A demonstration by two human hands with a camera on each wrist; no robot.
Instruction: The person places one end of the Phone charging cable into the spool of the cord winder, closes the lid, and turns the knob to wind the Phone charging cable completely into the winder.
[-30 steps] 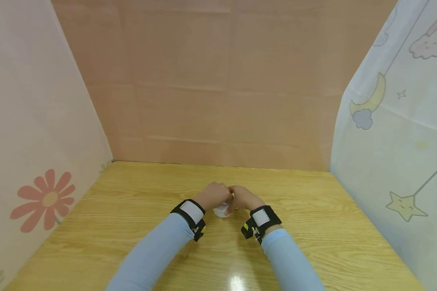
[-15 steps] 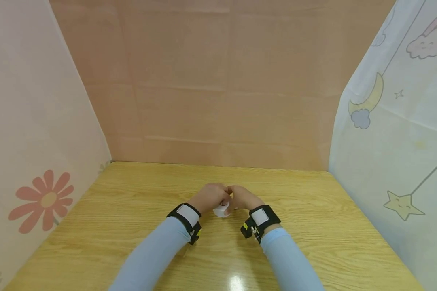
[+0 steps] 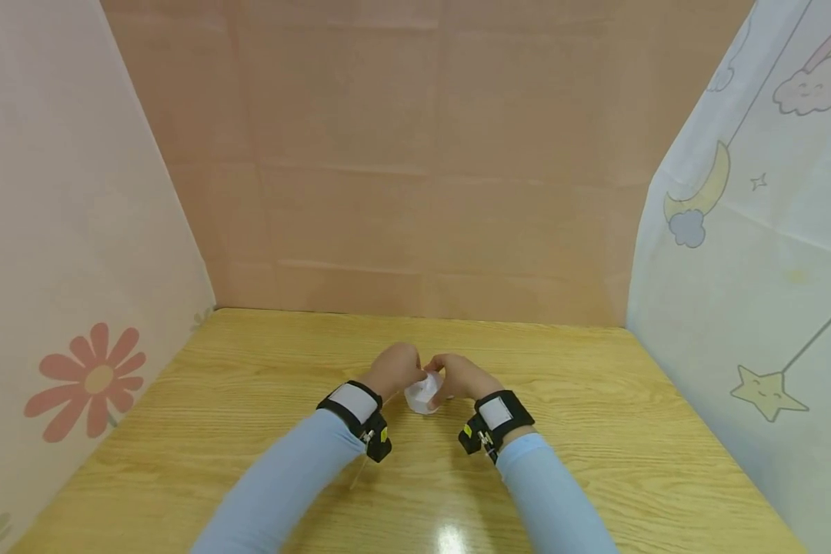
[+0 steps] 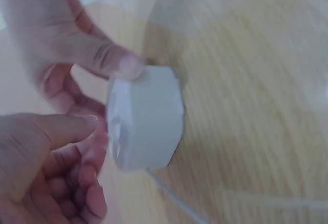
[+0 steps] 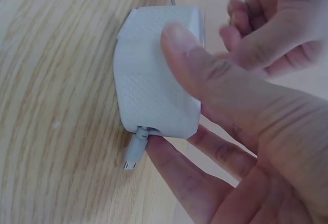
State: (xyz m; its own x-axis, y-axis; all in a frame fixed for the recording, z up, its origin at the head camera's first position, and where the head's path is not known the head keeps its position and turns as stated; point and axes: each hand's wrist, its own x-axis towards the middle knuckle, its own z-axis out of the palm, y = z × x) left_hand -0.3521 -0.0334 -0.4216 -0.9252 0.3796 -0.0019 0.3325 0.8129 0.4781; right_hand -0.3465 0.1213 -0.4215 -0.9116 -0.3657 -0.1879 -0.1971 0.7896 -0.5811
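A white faceted cable winder (image 3: 421,395) stands on the wooden table. My right hand (image 3: 462,377) grips it, with the thumb on its side wall and fingers around the far side in the right wrist view. From one end of the winder pokes a micro-USB plug (image 5: 132,155); a thin white cable (image 4: 177,199) leaves the opposite end. My left hand (image 3: 396,368) is beside the winder's upper face, thumb straight and fingers loosely curled. Its thumb tip (image 4: 91,122) is close to that face and seems to hold nothing. Part of the upper face is hidden.
The cable (image 3: 360,471) trails over the table (image 3: 263,369) under the left forearm. A tan cloth (image 3: 422,154) hangs behind, with a flower-printed cloth (image 3: 76,192) at the left and a moon-and-star one (image 3: 748,308) at the right.
My left hand has drawn a little off the winder, up and to the left, so more of its white top shows. The right hand stays in place around the winder.
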